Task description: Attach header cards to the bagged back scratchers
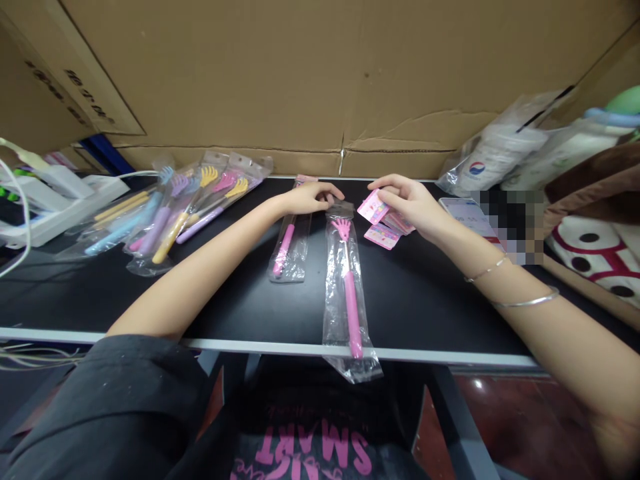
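Observation:
My right hand [407,203] pinches a small pink printed card [373,207] between thumb and fingers. Under it, more pink cards [383,236] lie loosely stacked on the black table. A pink hand-shaped back scratcher [353,310] in a clear plastic bag lies upright before me, its handle end reaching over the table edge. At the top of that bag is my left hand [315,199], fingers loosely bent and apart, with nothing seen in them; whether it touches the bag is unclear. Its wrist partly covers a second bagged pink back scratcher [284,250].
Several bagged back scratchers [170,213] in mixed colours lie at left, beside a white power strip [65,207]. At right stand a bagged paper cup [493,157], a phone [467,217] and a patterned cloth bag [595,247]. A cardboard wall [280,80] closes the back.

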Demonstrator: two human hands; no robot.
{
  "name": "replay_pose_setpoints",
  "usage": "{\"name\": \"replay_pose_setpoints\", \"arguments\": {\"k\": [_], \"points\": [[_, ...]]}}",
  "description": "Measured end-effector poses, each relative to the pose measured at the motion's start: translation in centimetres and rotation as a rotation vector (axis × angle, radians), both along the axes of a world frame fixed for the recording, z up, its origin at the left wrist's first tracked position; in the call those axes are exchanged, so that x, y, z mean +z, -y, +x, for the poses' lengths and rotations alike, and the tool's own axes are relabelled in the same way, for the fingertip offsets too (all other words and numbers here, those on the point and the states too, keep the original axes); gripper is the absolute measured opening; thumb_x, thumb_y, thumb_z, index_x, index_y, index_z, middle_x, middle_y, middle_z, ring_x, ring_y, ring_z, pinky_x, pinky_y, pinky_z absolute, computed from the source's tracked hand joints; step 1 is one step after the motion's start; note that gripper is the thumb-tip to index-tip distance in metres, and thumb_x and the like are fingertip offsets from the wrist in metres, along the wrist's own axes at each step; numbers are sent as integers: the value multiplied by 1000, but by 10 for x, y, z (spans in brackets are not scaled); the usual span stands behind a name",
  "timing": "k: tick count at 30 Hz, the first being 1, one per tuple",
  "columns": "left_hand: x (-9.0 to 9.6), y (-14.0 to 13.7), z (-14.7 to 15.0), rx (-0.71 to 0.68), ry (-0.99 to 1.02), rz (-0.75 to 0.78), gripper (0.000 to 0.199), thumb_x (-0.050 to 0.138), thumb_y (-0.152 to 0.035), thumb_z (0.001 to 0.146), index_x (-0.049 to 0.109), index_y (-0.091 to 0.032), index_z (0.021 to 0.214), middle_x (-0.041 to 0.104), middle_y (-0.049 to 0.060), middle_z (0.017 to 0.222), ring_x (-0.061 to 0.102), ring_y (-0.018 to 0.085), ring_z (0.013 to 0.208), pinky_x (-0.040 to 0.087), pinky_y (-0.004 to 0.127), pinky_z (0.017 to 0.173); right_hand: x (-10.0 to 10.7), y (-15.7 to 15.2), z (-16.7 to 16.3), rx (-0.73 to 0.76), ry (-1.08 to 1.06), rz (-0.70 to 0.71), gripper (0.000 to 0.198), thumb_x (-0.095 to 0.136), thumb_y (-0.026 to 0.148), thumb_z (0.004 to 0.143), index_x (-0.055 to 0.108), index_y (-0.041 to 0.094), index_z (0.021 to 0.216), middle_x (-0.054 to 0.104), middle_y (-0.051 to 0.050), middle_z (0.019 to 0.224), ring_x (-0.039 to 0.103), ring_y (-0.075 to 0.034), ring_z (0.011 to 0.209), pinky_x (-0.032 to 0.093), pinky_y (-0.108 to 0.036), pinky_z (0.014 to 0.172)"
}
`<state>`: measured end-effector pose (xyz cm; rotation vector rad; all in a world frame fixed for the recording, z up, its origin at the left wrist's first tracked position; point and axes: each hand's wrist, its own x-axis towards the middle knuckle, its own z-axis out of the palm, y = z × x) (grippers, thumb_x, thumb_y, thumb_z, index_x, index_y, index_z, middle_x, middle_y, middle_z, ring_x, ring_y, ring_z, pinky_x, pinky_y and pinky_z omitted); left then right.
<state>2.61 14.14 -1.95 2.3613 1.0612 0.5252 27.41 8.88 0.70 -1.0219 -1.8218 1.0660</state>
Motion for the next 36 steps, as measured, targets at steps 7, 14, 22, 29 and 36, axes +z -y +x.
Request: {"name": "replay_pose_setpoints", "arguments": {"k": [7, 14, 22, 29, 36], "points": [[-16, 0, 10, 97, 231, 176, 29, 49, -31, 93, 73, -14, 97, 75, 7, 99, 65, 16, 88, 47, 28, 86, -6, -1, -3, 11, -70, -93, 18, 65, 24, 84, 62, 19, 101, 57, 3, 63, 48, -7, 46, 41, -21, 43], [-19, 3, 18, 190, 372, 111, 19, 50, -21, 91, 66, -13, 95, 71, 5, 92, 56, 9, 65, 44, 22, 66, -17, -10, -3, -74, -150, -229, 20, 67, 21, 82, 55, 21, 97, 61, 2, 65, 56, -12, 47, 51, -29, 52], [-18, 9, 26, 348, 403, 92, 23, 51, -11, 84, 61, -16, 105, 67, -2, 78, 57, 8, 61, 44, 22, 69, -17, -7, -2, -40, -160, -230, 25, 69, 22, 79, 51, 25, 96, 59, 4, 69, 61, -11, 51, 58, -30, 56], [-16, 19, 42, 302, 452, 27, 23, 46, -8, 85, 60, -14, 102, 66, 0, 81, 58, 8, 61, 46, 24, 72, -17, -2, -7, -41, -155, -203, 8, 67, 21, 80, 62, 20, 86, 64, -1, 81, 65, -12, 57, 58, -28, 58], [-27, 7, 29, 264, 512, -49, 24, 50, -2, 79, 57, -15, 98, 57, -6, 64, 57, 9, 61, 44, 22, 69, -13, 0, -9, -21, -126, -184, 16, 71, 26, 79, 64, 21, 92, 68, -3, 86, 68, -14, 72, 57, -27, 65]]}}
